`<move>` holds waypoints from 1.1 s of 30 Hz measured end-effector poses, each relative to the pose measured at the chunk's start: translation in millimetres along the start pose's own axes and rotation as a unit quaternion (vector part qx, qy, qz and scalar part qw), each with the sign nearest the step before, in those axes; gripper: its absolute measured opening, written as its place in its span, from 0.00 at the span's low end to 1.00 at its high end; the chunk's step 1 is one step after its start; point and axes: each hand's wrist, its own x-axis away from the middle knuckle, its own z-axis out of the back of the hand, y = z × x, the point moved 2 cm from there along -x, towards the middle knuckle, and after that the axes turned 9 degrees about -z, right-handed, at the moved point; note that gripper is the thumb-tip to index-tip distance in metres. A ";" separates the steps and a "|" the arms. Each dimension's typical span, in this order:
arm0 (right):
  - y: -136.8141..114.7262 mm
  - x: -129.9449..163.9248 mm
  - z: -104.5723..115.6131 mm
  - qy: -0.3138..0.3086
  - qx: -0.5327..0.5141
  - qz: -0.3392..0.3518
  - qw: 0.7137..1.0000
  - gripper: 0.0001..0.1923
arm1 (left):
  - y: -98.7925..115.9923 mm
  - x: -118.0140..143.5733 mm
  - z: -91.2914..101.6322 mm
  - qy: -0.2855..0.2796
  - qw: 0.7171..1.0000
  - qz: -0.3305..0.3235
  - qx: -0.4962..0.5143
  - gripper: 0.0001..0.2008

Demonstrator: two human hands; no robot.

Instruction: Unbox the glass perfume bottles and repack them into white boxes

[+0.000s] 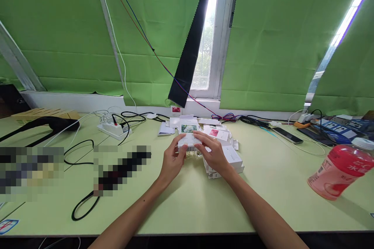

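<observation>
Both my hands hold one small white box [189,137] with a flower picture on its top, just above the pale green table [187,206]. My left hand [172,161] grips its left side, fingers curled under it. My right hand [212,152] covers its right side, thumb on top. Under my right hand lies a stack of flat white boxes [233,159]. Behind the held box, more small white boxes and cards [216,132] are scattered, one with a pink picture.
A white power strip [112,127] with black cables [84,202] sits at the left. A pink drink bottle [340,169] stands at the right; a phone [288,135] and chargers lie behind it. Green curtains and a window back the table.
</observation>
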 end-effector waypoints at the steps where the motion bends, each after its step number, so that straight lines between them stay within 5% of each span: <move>1: -0.3 0.1 0.1 0.000 0.002 -0.002 1.000 0.15 | 0.1 -0.2 0.0 0.000 1.000 0.001 0.000 0.25; 14: -5.9 4.9 -2.9 -0.002 0.012 0.003 1.000 0.19 | -0.3 2.1 -0.8 0.007 0.999 -0.039 -0.014 0.23; 25: -12.0 10.3 -6.1 0.032 0.052 0.001 0.998 0.26 | -3.9 1.9 -1.5 0.001 0.999 -0.037 0.039 0.33; 33: -8.1 11.4 -6.1 0.100 0.047 -0.071 0.991 0.29 | -4.1 1.4 -6.6 -0.023 0.999 -0.020 -0.023 0.36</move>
